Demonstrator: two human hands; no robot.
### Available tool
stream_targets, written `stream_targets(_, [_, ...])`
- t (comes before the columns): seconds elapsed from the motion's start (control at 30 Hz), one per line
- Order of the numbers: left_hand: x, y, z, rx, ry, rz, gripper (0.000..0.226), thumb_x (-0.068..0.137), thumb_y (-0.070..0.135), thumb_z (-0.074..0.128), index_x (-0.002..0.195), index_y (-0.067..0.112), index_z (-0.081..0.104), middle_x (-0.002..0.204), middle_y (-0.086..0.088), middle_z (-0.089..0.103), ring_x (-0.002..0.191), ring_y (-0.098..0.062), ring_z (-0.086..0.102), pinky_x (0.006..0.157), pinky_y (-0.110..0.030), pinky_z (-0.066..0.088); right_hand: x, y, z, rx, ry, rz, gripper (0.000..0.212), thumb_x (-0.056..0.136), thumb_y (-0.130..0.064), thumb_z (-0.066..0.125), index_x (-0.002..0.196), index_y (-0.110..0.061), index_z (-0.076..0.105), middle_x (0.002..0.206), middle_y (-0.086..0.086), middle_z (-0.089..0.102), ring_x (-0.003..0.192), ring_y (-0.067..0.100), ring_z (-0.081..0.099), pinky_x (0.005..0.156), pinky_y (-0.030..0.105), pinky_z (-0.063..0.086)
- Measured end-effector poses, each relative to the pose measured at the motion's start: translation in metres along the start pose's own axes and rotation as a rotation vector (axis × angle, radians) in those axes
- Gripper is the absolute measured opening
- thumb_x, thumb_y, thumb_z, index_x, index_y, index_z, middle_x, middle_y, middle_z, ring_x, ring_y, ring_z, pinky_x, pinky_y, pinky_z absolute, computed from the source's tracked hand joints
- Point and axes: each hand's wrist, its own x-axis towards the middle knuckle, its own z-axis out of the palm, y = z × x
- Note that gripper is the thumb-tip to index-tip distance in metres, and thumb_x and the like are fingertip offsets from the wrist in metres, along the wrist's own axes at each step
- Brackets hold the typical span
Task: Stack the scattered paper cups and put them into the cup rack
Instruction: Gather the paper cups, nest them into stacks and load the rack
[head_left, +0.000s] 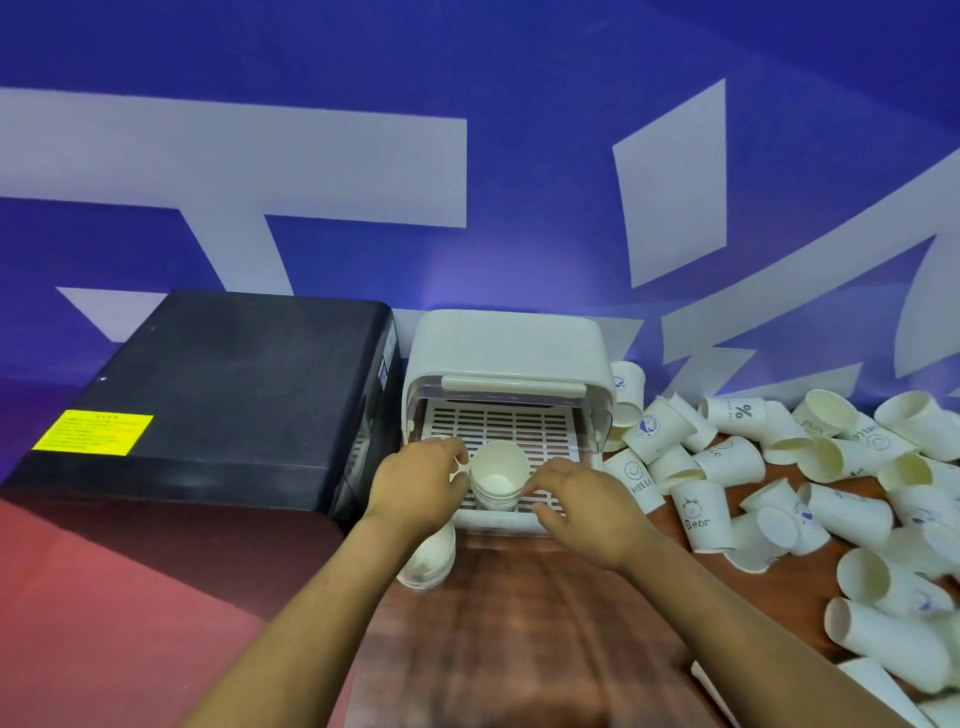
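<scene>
Wooden table (519, 623) against a blue wall (519, 52): a cup stack (498, 475) stands in the rack (504, 343).
It sits upright on the rack's slatted tray (498, 423), near the front edge. Left hand (415, 486) pinches its rim; right hand (587, 501) touches the other side with loosely bent fingertips. A second stack (428, 561) is on the table under the left wrist. Loose cups (706, 519) litter the right; a black box (218, 395) stands left of the rack.

White cup stack (500, 475) upright, mouth up, on slatted tray of open cup rack (506, 358). Second stack (431, 561) at rack's front-left corner. Loose cups (779, 467) scattered right, mostly toppled.
</scene>
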Motion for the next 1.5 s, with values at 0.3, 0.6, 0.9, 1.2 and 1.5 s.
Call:
stream_targets(0.3, [-0.023,0.060,0.012,-0.055,0.027,0.054,0.026,0.091,0.029,0.048,0.114,0.027,0.059,0.112,0.009,0.064,0.101,-0.015,0.059,0.080,-0.030,0.047,-0.044,0.031,-0.009,0.068,0.003,0.094,0.027,0.093,-0.034,0.047,0.117,-0.030,0.059,0.122,-0.012,0.056,0.103,0.006,0.055,0.077,0.021,0.040])
stream_targets(0.6, [-0.019,0.141,0.054,-0.123,-0.013,0.137,0.025,0.090,0.032,0.050,0.112,0.028,0.060,0.108,0.009,0.066,0.100,-0.013,0.060,0.081,-0.029,0.047,-0.109,0.107,-0.038,0.028,-0.037,0.236,0.023,0.092,-0.035,0.048,0.111,-0.030,0.060,0.108,-0.008,0.059,0.098,0.012,0.057,0.077,0.028,0.046])
stream_targets(0.9, [0.008,0.216,0.103,-0.132,-0.140,0.057,0.031,0.089,0.036,0.053,0.119,0.028,0.055,0.114,0.004,0.062,0.104,-0.017,0.058,0.084,-0.031,0.046,-0.140,0.194,-0.050,-0.017,-0.065,0.323,0.042,0.089,-0.035,0.055,0.130,-0.029,0.049,0.133,-0.008,0.051,0.115,0.012,0.051,0.088,0.027,0.044])
stream_targets(1.2, [0.050,0.255,0.147,-0.175,-0.269,-0.007,0.048,0.089,0.039,0.053,0.133,0.023,0.038,0.122,-0.005,0.052,0.107,-0.023,0.055,0.091,-0.041,0.048,-0.135,0.251,-0.033,0.039,-0.122,0.373,0.066,0.082,-0.034,0.058,0.141,-0.031,0.031,0.146,-0.007,0.034,0.123,0.018,0.046,0.087,0.032,0.049])
stream_targets(1.5, [0.089,0.275,0.192,-0.221,-0.307,-0.166,0.058,0.090,0.039,0.051,0.141,0.023,0.028,0.128,-0.007,0.045,0.116,-0.027,0.050,0.096,-0.044,0.046,-0.119,0.279,-0.009,0.125,-0.134,0.358,0.079,0.080,-0.040,0.057,0.147,-0.033,0.015,0.138,-0.009,0.043,0.122,0.014,0.046,0.090,0.030,0.046])
